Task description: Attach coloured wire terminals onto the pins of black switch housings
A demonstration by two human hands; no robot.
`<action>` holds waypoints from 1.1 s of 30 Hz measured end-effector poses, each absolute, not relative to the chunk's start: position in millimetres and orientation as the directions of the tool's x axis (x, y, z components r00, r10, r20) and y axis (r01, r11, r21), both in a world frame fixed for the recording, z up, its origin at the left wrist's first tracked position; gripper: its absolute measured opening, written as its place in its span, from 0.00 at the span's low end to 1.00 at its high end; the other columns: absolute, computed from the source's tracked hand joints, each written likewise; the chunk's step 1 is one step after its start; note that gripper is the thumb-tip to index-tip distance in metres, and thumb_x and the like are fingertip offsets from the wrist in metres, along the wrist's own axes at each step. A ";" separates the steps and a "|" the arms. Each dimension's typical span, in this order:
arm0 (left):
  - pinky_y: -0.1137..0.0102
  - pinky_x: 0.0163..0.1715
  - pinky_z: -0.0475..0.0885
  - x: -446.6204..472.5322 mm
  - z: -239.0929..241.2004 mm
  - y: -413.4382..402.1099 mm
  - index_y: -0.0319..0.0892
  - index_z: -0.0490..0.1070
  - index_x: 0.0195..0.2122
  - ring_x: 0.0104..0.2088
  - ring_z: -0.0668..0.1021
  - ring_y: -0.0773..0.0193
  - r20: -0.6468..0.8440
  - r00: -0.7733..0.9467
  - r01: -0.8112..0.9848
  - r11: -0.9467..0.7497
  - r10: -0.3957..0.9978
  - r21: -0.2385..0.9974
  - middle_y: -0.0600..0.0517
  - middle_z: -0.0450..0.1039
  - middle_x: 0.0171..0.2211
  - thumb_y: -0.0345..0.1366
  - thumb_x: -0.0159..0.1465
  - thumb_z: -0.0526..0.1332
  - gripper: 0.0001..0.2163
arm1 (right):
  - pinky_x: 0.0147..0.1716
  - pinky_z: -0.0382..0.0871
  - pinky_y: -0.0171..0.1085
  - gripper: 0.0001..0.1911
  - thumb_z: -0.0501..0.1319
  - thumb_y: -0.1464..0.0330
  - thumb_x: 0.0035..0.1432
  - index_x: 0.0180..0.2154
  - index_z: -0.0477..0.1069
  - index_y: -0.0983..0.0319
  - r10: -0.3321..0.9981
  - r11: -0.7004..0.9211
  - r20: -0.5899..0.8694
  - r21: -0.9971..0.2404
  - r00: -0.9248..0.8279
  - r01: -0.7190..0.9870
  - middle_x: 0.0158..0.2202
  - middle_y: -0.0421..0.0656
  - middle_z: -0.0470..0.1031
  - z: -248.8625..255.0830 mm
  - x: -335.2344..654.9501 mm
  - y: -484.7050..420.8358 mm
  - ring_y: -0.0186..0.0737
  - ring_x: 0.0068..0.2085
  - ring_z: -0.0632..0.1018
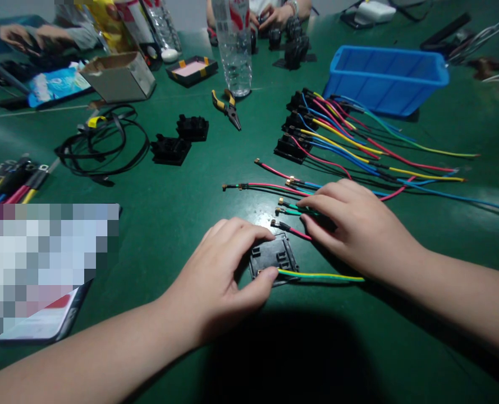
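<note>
My left hand (pixel 224 269) curls round the left side of a black plastic connector block (pixel 272 258) lying on the green mat, thumb and fingers gripping it. A yellow-green wire (pixel 320 275) runs from the block to the right. My right hand (pixel 354 224) lies over a bunch of loose wires with brass terminals, its fingers pressed down on a red wire (pixel 291 229) and a green wire (pixel 289 209). More loose red and blue wires (pixel 270 186) spread just beyond.
Finished black blocks with coloured wires (pixel 312 140) lie ahead right, before a blue bin (pixel 386 76). Two empty black blocks (pixel 177 143), pliers (pixel 228 108), a water bottle (pixel 234 45), coiled black cable (pixel 101 146) and a cardboard box (pixel 120 76) are further off. Other people's hands (pixel 274 14) work at the far side.
</note>
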State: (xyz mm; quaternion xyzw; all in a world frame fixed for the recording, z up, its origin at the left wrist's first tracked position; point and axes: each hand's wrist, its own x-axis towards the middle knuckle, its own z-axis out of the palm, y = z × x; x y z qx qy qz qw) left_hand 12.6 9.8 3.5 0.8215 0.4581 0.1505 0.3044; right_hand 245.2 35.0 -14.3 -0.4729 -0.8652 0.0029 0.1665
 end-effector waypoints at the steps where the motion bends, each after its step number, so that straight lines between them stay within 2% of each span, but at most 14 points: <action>1: 0.62 0.48 0.64 12.6 3.2 10.1 0.44 0.68 0.47 0.47 0.70 0.57 -0.030 0.535 0.660 -0.395 0.844 0.640 0.51 0.70 0.44 0.38 0.61 0.59 0.13 | 0.38 0.64 0.43 0.09 0.56 0.67 0.63 0.39 0.74 0.63 0.817 0.559 0.283 -0.168 -0.503 0.812 0.36 0.49 0.74 -14.3 245.5 35.2 0.45 0.38 0.71; 8: 0.61 0.48 0.64 13.2 4.6 9.8 0.44 0.68 0.47 0.47 0.70 0.56 -0.043 0.535 0.662 -0.387 0.844 0.642 0.50 0.70 0.44 0.38 0.61 0.59 0.13 | 0.39 0.63 0.43 0.07 0.56 0.69 0.62 0.37 0.72 0.62 0.813 0.573 0.260 -0.203 -0.521 0.794 0.37 0.48 0.74 -15.2 247.3 37.9 0.45 0.40 0.71; 22: 0.61 0.48 0.64 13.1 4.0 9.8 0.44 0.68 0.47 0.47 0.70 0.57 -0.031 0.534 0.659 -0.392 0.845 0.642 0.50 0.70 0.44 0.38 0.61 0.58 0.13 | 0.37 0.61 0.41 0.05 0.56 0.70 0.61 0.34 0.69 0.62 0.816 0.569 0.273 -0.214 -0.510 0.794 0.33 0.45 0.72 -13.8 245.5 36.2 0.42 0.36 0.70; 33: 0.61 0.48 0.64 12.6 3.6 9.3 0.44 0.68 0.47 0.47 0.70 0.57 -0.038 0.533 0.658 -0.386 0.845 0.647 0.50 0.70 0.44 0.38 0.61 0.58 0.13 | 0.35 0.65 0.42 0.04 0.56 0.71 0.62 0.34 0.69 0.61 0.780 0.616 0.333 -0.260 -0.530 0.743 0.33 0.46 0.72 -8.8 243.8 32.3 0.43 0.36 0.71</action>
